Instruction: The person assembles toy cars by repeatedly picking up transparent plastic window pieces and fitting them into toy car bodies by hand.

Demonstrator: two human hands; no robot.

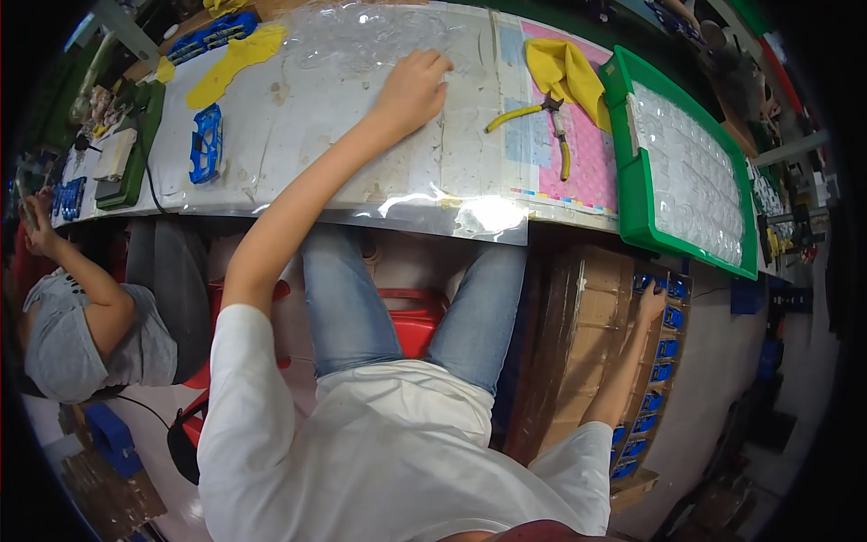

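Note:
My left hand (414,94) rests on the white table with its fingers loosely curled, and nothing shows in them. Just beyond it lies a spread of clear thin plastic pieces (348,38). Down at my right side, my right hand (649,305) reaches over a cardboard box (578,339). Its fingers close on a blue toy car body (642,282) at the far end of a row of similar blue bodies (662,371). Another blue car body (206,144) lies alone on the table, left of my left arm.
Yellow-handled pliers (553,108) and a yellow cloth (567,70) lie on a pink printed sheet (591,154). A green tray (632,194) of clear plastic pieces overhangs the table edge. More yellow cloth (237,65) lies far left. Another person (95,312) sits at my left.

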